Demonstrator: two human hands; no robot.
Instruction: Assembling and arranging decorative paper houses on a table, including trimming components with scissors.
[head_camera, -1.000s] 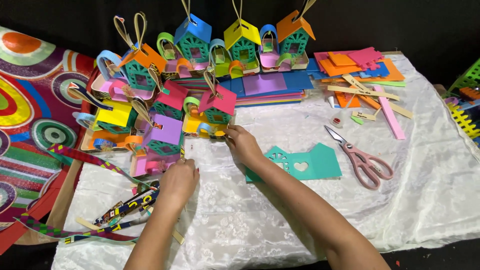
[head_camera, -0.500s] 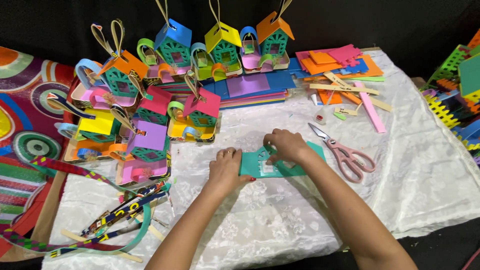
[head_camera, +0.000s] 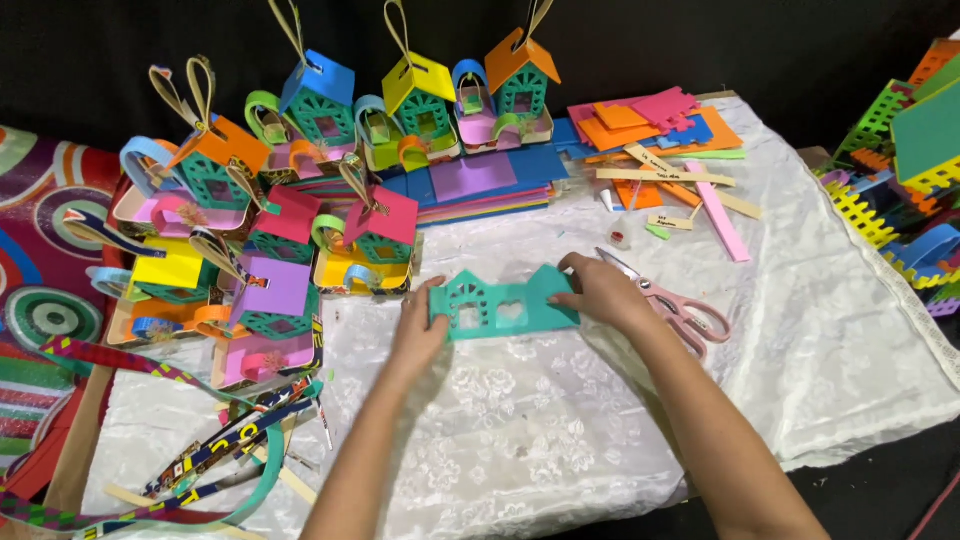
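A white lace cloth (head_camera: 560, 440) is covering the table against a black backdrop. Many finished foam birdhouses (head_camera: 370, 240) are standing at the left, so much building looks done, while this teal foam house-wall strip (head_camera: 503, 303) is lying flat, unfolded, its long axis running left to right. The left hand (head_camera: 418, 330) and right hand (head_camera: 600, 292) are pinching its ends, beside pink scissors (head_camera: 672, 305).

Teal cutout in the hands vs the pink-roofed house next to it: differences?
The teal cutout is a flat strip, held at both ends; the pink-roofed house stands folded and assembled, untouched. The cutout is one colour; the house adds a pink roof, yellow base and hanging loop. Both have teal walls with cut-out windows.
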